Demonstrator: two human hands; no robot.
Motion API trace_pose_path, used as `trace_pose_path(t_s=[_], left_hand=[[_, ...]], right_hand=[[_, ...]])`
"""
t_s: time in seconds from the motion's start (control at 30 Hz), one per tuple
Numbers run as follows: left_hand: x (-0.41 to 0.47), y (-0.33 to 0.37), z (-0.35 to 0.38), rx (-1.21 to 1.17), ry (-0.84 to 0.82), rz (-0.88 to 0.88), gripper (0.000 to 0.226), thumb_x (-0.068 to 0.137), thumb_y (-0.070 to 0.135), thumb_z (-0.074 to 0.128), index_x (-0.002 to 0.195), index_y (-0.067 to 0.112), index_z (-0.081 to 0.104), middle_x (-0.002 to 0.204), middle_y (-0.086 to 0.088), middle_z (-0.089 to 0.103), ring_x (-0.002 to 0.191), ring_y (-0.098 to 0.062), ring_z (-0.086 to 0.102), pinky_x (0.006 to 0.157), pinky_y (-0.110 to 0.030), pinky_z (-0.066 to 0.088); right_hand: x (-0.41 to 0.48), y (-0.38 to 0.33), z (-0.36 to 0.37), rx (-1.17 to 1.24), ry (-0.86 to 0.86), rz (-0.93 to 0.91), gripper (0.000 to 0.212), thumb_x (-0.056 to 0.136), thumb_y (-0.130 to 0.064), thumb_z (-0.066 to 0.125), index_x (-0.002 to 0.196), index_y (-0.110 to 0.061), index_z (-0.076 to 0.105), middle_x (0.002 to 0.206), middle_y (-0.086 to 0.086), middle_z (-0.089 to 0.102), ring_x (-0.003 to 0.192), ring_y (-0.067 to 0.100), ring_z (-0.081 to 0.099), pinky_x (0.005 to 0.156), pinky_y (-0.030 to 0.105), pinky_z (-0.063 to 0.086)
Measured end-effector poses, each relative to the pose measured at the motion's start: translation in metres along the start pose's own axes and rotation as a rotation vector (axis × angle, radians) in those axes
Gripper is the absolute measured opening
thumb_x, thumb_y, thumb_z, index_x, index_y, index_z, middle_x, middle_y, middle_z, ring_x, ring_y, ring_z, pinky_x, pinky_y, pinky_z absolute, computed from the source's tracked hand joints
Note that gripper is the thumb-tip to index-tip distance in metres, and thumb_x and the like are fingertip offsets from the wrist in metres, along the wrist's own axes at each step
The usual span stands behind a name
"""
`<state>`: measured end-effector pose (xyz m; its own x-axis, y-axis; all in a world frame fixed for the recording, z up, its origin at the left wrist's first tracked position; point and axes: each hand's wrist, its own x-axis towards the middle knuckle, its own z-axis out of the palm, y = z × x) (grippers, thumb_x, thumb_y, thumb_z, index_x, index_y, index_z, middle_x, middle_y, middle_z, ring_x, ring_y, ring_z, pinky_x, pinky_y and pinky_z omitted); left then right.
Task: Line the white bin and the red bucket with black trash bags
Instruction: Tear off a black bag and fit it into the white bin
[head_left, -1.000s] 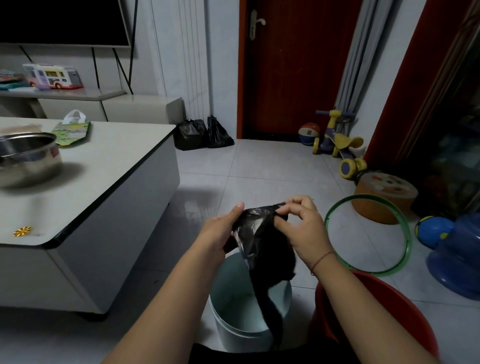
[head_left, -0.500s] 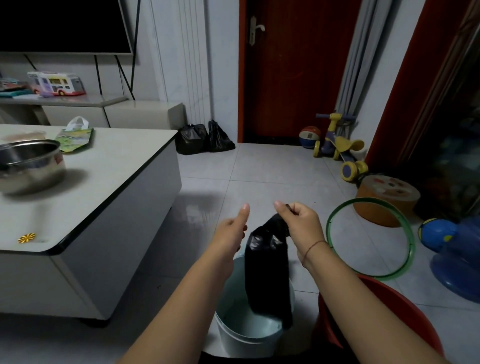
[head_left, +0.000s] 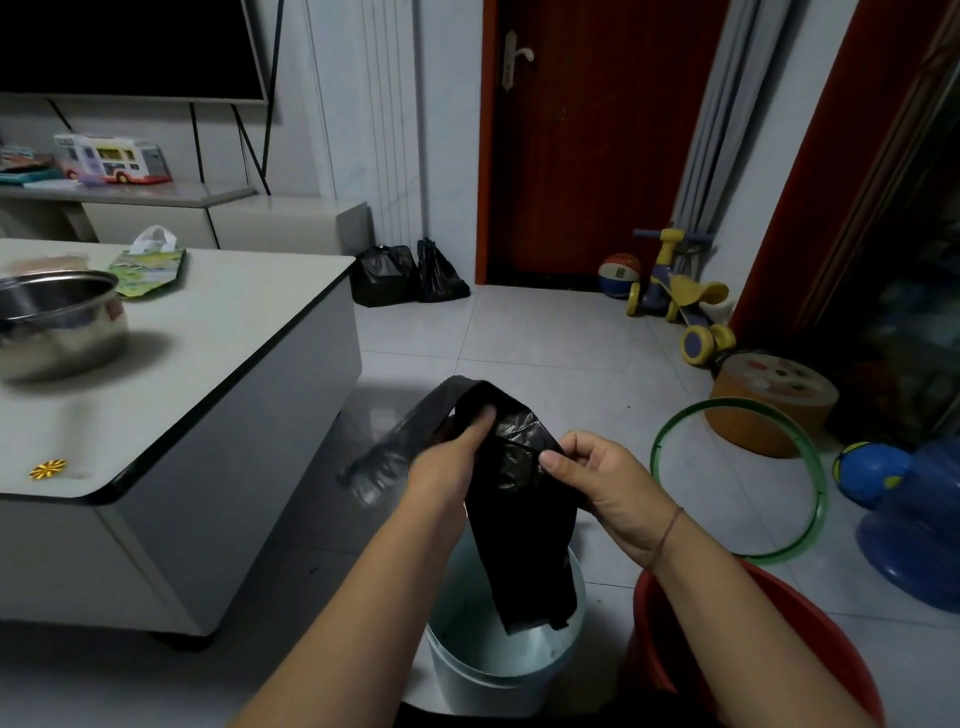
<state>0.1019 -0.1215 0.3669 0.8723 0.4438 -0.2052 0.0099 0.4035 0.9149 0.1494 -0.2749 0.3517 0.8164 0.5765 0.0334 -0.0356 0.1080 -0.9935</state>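
Note:
A black trash bag (head_left: 522, 525) hangs above the white bin (head_left: 498, 670), its lower end dangling inside the bin's mouth. My left hand (head_left: 447, 462) grips the bag's upper edge, and one handle loop arches up and out to the left. My right hand (head_left: 602, 483) pinches the bag's right edge at the same height. The white bin stands on the tiled floor just below my arms, with nothing lining its inside. The red bucket (head_left: 810, 639) sits to the bin's right, partly hidden by my right forearm.
A white low table (head_left: 218, 374) with a steel pot (head_left: 57, 322) stands at left. A green hoop (head_left: 815, 483), an orange stool (head_left: 769, 405), a blue toy (head_left: 914, 519) and a yellow ride-on toy (head_left: 680, 296) lie at right. Two filled black bags (head_left: 405, 275) sit by the red door.
My left hand has taken hold of the bag's top edge again, and the bag's mouth has been spread, throwing a handle loop out to the left. Both hands have dropped a little.

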Motion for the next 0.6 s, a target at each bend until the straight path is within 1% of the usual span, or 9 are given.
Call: trace_pose_path(t_s=[0.07,0.1,0.13,0.2,0.27,0.37,0.43,0.5,0.6], left_hand=[[-0.005,0.003,0.006,-0.085,0.021,-0.039,0.020,0.091,0.034,0.061,0.075,0.022,0.061,0.067,0.013,0.065,0.060,0.002,0.062,0.051,-0.012,0.046],[-0.006,0.004,0.007,-0.110,0.016,-0.056,0.024,0.094,0.032,0.057,0.072,0.023,0.058,0.064,0.013,0.062,0.060,0.001,0.058,0.049,-0.011,0.045],[-0.005,0.002,0.008,-0.128,0.019,-0.084,0.027,0.097,0.027,0.052,0.072,0.022,0.056,0.064,0.011,0.062,0.063,-0.003,0.056,0.053,-0.012,0.048],[-0.006,0.004,0.005,-0.100,0.039,-0.103,0.029,0.101,0.016,0.045,0.074,0.017,0.055,0.070,0.001,0.062,0.070,-0.015,0.056,0.071,-0.024,0.054],[-0.004,0.007,-0.002,-0.160,0.048,-0.089,0.027,0.096,0.016,0.050,0.072,0.008,0.060,0.071,-0.012,0.061,0.069,-0.026,0.057,0.067,-0.032,0.050],[0.000,0.010,-0.007,-0.066,0.163,0.084,0.012,0.088,0.014,0.066,0.078,0.008,0.071,0.073,-0.011,0.068,0.067,-0.022,0.062,0.058,-0.024,0.053],[0.000,0.008,-0.008,-0.052,0.179,0.073,0.010,0.084,0.017,0.071,0.077,0.009,0.071,0.076,-0.012,0.070,0.069,-0.023,0.066,0.062,-0.027,0.055],[0.000,0.006,-0.009,-0.042,0.173,0.026,0.013,0.081,0.019,0.075,0.079,0.006,0.072,0.076,-0.013,0.071,0.068,-0.025,0.068,0.062,-0.030,0.058],[-0.003,0.007,-0.006,-0.012,0.152,0.012,0.017,0.079,0.021,0.076,0.078,0.005,0.071,0.065,-0.009,0.070,0.056,-0.020,0.066,0.050,-0.024,0.055]], right_hand=[[-0.001,0.000,-0.003,-0.012,0.010,0.030,0.013,0.079,-0.018,0.069,0.076,-0.010,0.059,0.069,0.005,0.066,0.059,0.009,0.062,0.058,0.017,0.051],[-0.002,0.000,-0.003,-0.021,0.016,0.052,0.012,0.083,-0.015,0.067,0.076,-0.010,0.059,0.067,0.005,0.066,0.057,0.009,0.062,0.057,0.017,0.050],[-0.002,0.001,-0.004,-0.033,0.020,0.078,0.013,0.085,-0.012,0.065,0.074,-0.010,0.058,0.065,0.004,0.065,0.055,0.008,0.061,0.055,0.017,0.050],[-0.003,0.002,-0.005,-0.065,0.005,0.143,0.016,0.086,-0.010,0.064,0.071,-0.011,0.058,0.063,0.003,0.063,0.053,0.007,0.059,0.053,0.017,0.049],[-0.005,0.004,-0.006,-0.117,-0.067,0.239,0.014,0.086,-0.011,0.065,0.074,-0.008,0.059,0.067,0.005,0.062,0.057,0.011,0.060,0.056,0.020,0.049],[-0.008,0.007,-0.005,-0.217,-0.180,0.333,0.014,0.085,-0.014,0.067,0.081,-0.004,0.058,0.075,0.009,0.060,0.068,0.018,0.059,0.064,0.025,0.048],[-0.007,0.007,-0.001,-0.192,-0.140,0.295,0.015,0.082,-0.014,0.070,0.087,-0.008,0.057,0.079,0.007,0.065,0.072,0.016,0.063,0.066,0.024,0.052],[-0.004,0.006,0.003,-0.167,-0.058,0.200,0.034,0.078,-0.018,0.074,0.105,-0.008,0.056,0.094,0.011,0.071,0.088,0.022,0.069,0.076,0.026,0.055],[0.002,0.003,0.010,-0.194,0.054,0.061,0.045,0.077,-0.025,0.076,0.115,-0.017,0.055,0.103,0.012,0.069,0.095,0.024,0.069,0.077,0.027,0.055]])
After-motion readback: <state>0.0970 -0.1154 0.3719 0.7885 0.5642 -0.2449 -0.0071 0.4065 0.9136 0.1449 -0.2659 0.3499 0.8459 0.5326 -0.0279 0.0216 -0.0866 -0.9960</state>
